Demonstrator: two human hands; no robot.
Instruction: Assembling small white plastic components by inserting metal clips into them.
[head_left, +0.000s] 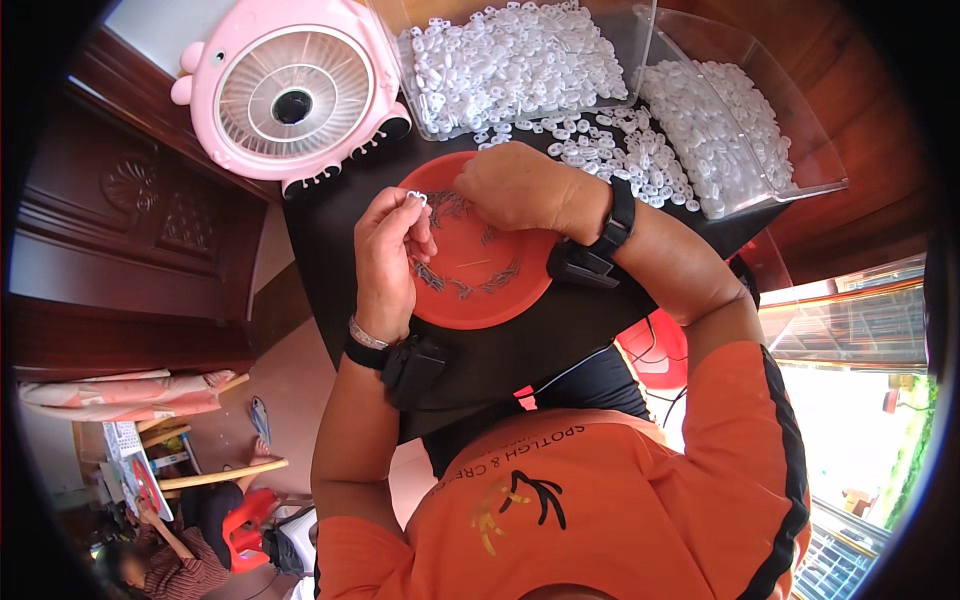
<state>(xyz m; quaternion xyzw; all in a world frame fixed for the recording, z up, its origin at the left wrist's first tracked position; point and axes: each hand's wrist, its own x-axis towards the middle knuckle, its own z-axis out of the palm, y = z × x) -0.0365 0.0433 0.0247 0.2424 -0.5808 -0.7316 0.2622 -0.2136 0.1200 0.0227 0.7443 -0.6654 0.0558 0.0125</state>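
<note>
My left hand is raised over the left rim of a round orange-red plastic dish. Its thumb and forefinger pinch a small white plastic piece. Across the dish, my right hand is bent down with its fingers curled under toward the far rim. The back of that hand hides its fingertips and anything in them. Small dark grey metal pieces lie in loose clusters around the dish's floor, and a thin yellowish stick rests among them.
Behind the dish, many white oval pieces lie loose on the black table. More fill two transparent bins. A pink fan stands at the far left. Beyond the table, lower left, another person sits near a red stool.
</note>
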